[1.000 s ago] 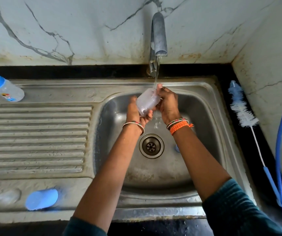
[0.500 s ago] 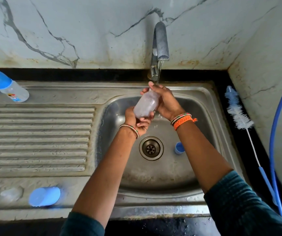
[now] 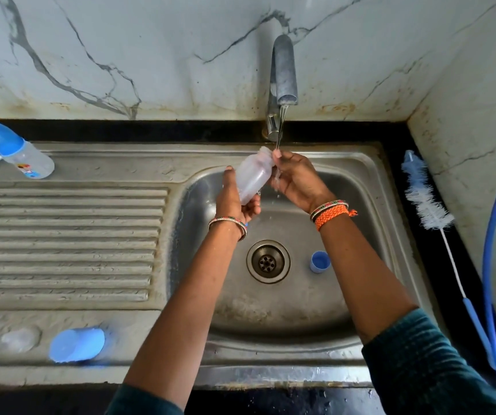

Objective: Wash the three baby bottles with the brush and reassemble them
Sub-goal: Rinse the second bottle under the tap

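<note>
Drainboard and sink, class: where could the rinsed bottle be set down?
The ribbed drainboard is bare between the capped bottle behind and the blue cap in front. The basin's near floor is free; the front-left ledge is crowded.

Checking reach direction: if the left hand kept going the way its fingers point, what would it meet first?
Probably the sink's back rim, then the marble wall; the left hand points up-screen, though depth is unclear.

We count two clear plastic baby bottles: one uncapped, one blue-capped. We log one loose blue dome cap, one small blue collar ring and one white-bristled bottle brush. One steel tap, one blue hose.
</note>
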A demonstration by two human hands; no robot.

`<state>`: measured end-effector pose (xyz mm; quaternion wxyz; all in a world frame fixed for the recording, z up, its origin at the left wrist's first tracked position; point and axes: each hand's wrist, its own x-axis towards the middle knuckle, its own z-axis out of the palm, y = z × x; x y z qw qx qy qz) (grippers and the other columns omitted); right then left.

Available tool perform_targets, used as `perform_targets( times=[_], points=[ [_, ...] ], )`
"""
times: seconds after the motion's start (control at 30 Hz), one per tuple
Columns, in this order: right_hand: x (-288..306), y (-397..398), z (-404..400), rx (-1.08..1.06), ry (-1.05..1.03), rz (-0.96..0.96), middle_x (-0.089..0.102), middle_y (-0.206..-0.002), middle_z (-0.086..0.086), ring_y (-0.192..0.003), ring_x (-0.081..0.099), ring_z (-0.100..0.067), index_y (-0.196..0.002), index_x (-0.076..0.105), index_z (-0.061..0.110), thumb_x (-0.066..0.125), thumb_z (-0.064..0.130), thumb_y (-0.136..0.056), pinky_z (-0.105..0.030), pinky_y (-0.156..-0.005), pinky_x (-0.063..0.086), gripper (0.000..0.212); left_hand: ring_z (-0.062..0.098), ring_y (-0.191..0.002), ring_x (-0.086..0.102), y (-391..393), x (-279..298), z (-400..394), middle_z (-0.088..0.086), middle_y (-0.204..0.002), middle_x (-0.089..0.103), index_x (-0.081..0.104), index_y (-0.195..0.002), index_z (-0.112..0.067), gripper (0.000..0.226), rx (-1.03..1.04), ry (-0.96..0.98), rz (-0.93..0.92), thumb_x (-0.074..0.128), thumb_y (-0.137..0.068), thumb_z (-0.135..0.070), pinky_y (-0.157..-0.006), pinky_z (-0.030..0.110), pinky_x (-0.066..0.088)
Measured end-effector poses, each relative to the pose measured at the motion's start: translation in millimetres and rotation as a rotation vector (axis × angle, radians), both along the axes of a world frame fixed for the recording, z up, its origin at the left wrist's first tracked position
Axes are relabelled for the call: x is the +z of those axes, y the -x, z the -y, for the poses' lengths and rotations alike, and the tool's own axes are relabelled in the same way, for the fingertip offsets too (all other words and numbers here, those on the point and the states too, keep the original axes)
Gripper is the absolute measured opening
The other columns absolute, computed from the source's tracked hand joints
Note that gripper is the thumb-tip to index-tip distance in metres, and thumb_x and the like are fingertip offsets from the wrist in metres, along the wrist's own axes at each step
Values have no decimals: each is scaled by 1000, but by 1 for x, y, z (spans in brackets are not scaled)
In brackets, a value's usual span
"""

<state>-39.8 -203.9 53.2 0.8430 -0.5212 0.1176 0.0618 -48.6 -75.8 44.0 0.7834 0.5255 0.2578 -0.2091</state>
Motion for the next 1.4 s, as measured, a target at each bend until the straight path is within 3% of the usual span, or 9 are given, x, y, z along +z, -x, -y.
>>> perform_targets(
  times=[0.23,0.33,0.43,0.67,0.8,0.93,1.13,1.3,1.4],
  points=[
    [-3,5,1,-42,332,-45,70,-91,-9,-80,69,-20,-91,67,12,59,32,-93,-29,-65,57,22,15,-42,46,5,8,7,12,-76,55,55,-106,-2,41,81,-90,76,52,-91,-40,-36,17,37],
    [-2,8,8,63,285,10,69,-94,-6,-85,67,-19,-96,65,12,55,11,-95,-34,-76,59,10,14,-33,45,2,13,-1,11,-72,53,54,-94,-4,34,28,-55,23,44,-93,-36,-33,13,32],
    [0,11,19,128,165,54,70,-92,0,-89,67,-16,-97,64,11,50,-8,-91,-37,-83,57,24,13,-32,45,-1,25,-15,14,-67,51,52,-87,-2,37,-107,112,-97,31,-94,-32,-30,11,28],
    [0,14,26,33,216,-1,71,-85,3,-82,66,-13,-93,67,18,62,11,-90,-35,-75,57,9,24,-61,60,-3,23,-11,17,-83,59,54,-96,-3,39,-21,238,-111,50,-90,-41,-47,25,53],
    [-3,16,25,-24,371,-20,65,-78,4,-71,56,-10,-91,68,19,65,26,-89,-28,-68,50,7,17,-57,56,1,21,-7,11,-74,58,54,-89,-9,25,-44,68,38,53,-92,-34,-53,27,55],
    [4,13,23,-28,483,40,66,-85,7,-83,59,-9,-91,66,22,61,27,-92,-26,-70,47,7,11,-39,50,3,15,-11,5,-54,62,57,-86,-11,40,-131,-109,112,46,-94,-48,-43,20,46],
    [8,12,22,11,459,62,68,-86,3,-78,61,-12,-91,67,19,62,17,-91,-27,-69,52,5,13,-35,48,7,16,-17,8,-48,58,59,-79,-1,71,-294,-45,-77,28,-92,-63,-38,13,38],
    [6,7,15,-127,504,4,64,-82,-9,-69,57,-15,-93,67,4,61,31,-92,-24,-58,48,27,19,-52,56,6,15,-7,13,-69,59,56,-95,-1,53,-157,-108,73,37,-96,-51,-43,23,52],
    [7,6,11,-76,533,-2,61,-88,-14,-77,55,-20,-103,65,-6,54,37,-95,-25,-61,48,46,13,-41,51,6,13,-7,11,-62,58,57,-95,-1,50,-154,-104,113,38,-96,-47,-40,20,46]
  ],
)
